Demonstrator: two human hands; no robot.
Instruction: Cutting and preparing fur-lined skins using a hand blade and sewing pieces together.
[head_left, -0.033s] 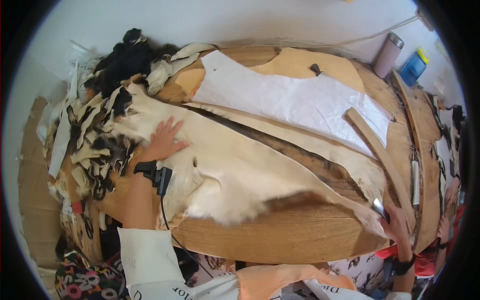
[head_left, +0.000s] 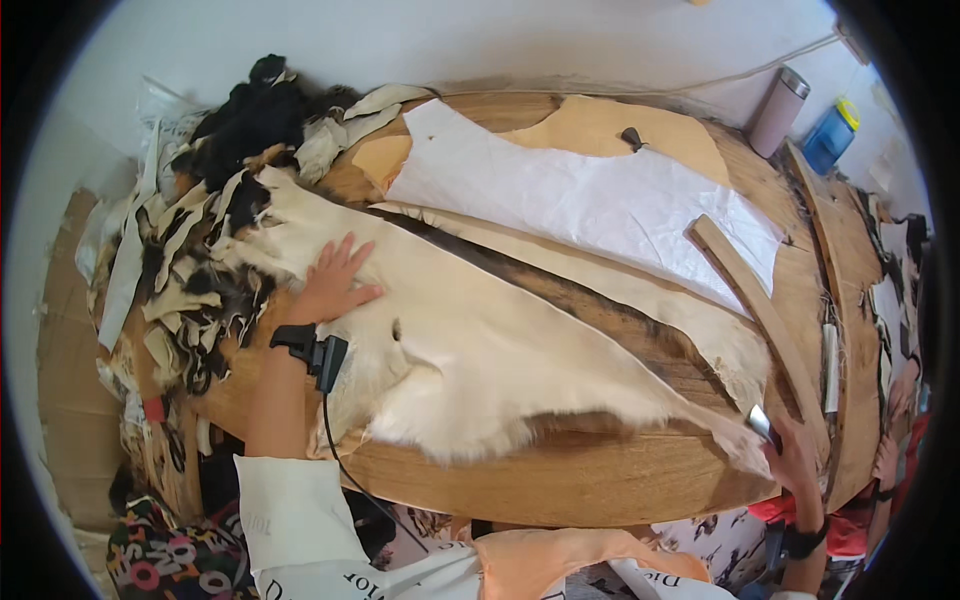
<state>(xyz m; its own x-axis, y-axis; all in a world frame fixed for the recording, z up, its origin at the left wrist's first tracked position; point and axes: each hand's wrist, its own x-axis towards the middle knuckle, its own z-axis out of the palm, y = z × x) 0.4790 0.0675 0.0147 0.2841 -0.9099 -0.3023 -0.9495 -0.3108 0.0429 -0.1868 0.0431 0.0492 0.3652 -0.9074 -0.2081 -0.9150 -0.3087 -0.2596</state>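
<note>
Where the left hand (head_left: 335,288) lies: spread on the pale hide (head_left: 480,330) atop the table (head_left: 560,485)
Right hand (head_left: 794,455): gripping a silvery tool (head_left: 760,422) by the hide's tip
Pink flask (head_left: 778,112), blue bottle (head_left: 828,138): capped, near the wall (head_left: 600,45); contents hidden

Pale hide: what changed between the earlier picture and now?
The near furry edge of the pale hide moved toward the person. Nothing was grasped or released. The left hand still lies on it, the right hand still holds the silver tool; the white sheet stayed put.

Cream hide (head_left: 480,310), tan sheet (head_left: 585,125), 1 curved strip (head_left: 757,298) on wooden table (head_left: 560,480)
</note>
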